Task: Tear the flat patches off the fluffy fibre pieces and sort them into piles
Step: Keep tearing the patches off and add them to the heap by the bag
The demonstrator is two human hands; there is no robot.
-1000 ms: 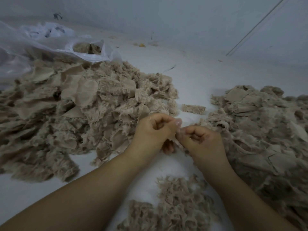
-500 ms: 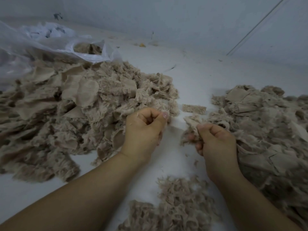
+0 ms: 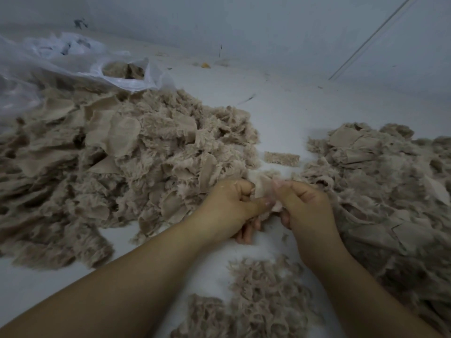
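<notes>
- Left hand [image 3: 229,206]: fingers curled, thumb stretched toward the right hand; grip closed on a pale fibre piece [image 3: 264,191].
- Right hand [image 3: 302,206]: fingers curled, grip pinching the same piece from the other side; the two hands almost touch.
- Fibre piece: held between both hands, above the white surface [image 3: 280,113], in the gap between the two large piles; blurred, so patch and fluff cannot be told apart.
- Left pile [image 3: 109,167]: large, mixed fluff and flat patches.
- Right pile [image 3: 390,191]: large, many flat patches on top.
- Near pile [image 3: 256,301]: small, loose fluff, between the forearms.
- Loose strip [image 3: 281,158]: lies alone between the large piles.
- Plastic bag [image 3: 73,64]: behind the left pile, with fibre inside.
</notes>
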